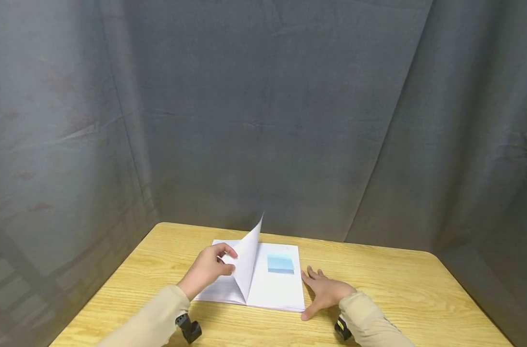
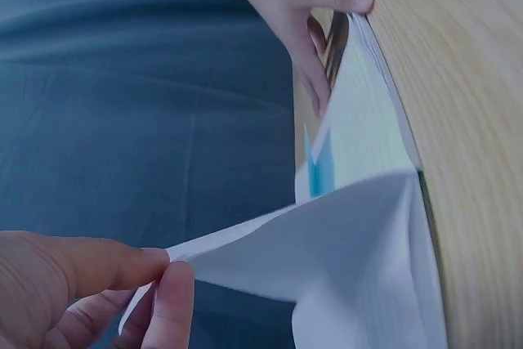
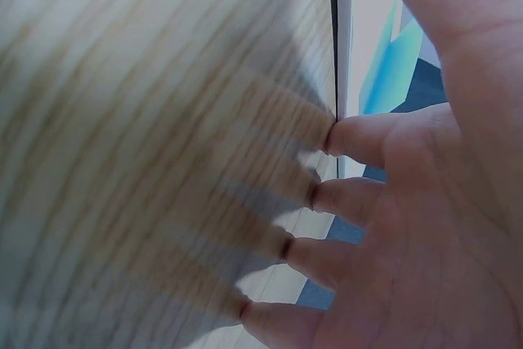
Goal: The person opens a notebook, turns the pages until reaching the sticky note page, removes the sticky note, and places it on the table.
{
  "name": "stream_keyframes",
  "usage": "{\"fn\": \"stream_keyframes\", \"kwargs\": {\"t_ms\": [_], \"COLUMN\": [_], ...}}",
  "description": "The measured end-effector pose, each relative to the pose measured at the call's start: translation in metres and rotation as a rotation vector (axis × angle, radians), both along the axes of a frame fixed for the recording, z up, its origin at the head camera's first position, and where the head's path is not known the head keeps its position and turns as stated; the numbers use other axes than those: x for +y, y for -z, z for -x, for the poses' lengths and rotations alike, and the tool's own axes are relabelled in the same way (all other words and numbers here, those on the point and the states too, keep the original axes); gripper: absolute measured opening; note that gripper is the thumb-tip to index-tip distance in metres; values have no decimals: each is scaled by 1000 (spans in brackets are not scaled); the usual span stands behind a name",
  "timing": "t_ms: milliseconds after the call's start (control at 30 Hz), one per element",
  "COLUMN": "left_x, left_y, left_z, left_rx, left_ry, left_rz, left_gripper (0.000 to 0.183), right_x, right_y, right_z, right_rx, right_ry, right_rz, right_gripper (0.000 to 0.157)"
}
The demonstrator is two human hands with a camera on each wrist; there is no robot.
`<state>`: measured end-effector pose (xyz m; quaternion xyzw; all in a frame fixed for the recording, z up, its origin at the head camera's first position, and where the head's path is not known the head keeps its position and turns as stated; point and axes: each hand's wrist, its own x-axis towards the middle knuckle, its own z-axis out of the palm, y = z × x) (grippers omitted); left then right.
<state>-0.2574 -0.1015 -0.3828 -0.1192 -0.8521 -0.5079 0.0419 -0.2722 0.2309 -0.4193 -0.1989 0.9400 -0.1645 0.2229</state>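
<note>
An open book (image 1: 274, 291) with white pages lies on the wooden table, a blue picture (image 1: 281, 264) printed on its right page. One page (image 1: 248, 258) stands raised near the spine. My left hand (image 1: 209, 267) pinches that page's edge between thumb and fingers, which the left wrist view shows close up at the thumb and index fingertip (image 2: 155, 263). At the book's right edge, my right hand (image 1: 326, 291) is spread, its thumb at the near corner. In the right wrist view the fingertips (image 3: 351, 138) of that hand rest on the tabletop beside the book.
The wooden table (image 1: 398, 289) extends on both sides of the book. A grey curtain (image 1: 263, 120) hangs behind the table and along its sides. Dark wrist devices (image 1: 188, 328) are strapped at both sleeves.
</note>
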Motion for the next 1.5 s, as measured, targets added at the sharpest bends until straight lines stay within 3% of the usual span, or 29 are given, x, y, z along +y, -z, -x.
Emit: {"fn": "stream_keyframes", "kwargs": {"t_ms": [233, 433, 1000, 1500], "left_x": [-29, -46, -57, -55], "left_y": [12, 24, 61, 63], "left_z": [-8, -12, -9, -4], "left_rx": [-78, -84, -236, -256], "left_ry": [-121, -165, -181, -175], "left_rz": [-20, 69, 29, 187], "left_gripper": [22, 22, 22, 22], "right_x": [-1, 0, 1, 0], "right_y": [1, 2, 3, 3], "right_z": [0, 0, 0, -1], "right_rx": [0, 6, 9, 15], "right_ry": [-10, -20, -3, 12], "right_rz": [-9, -12, -23, -27], "right_gripper": [118, 117, 118, 118]}}
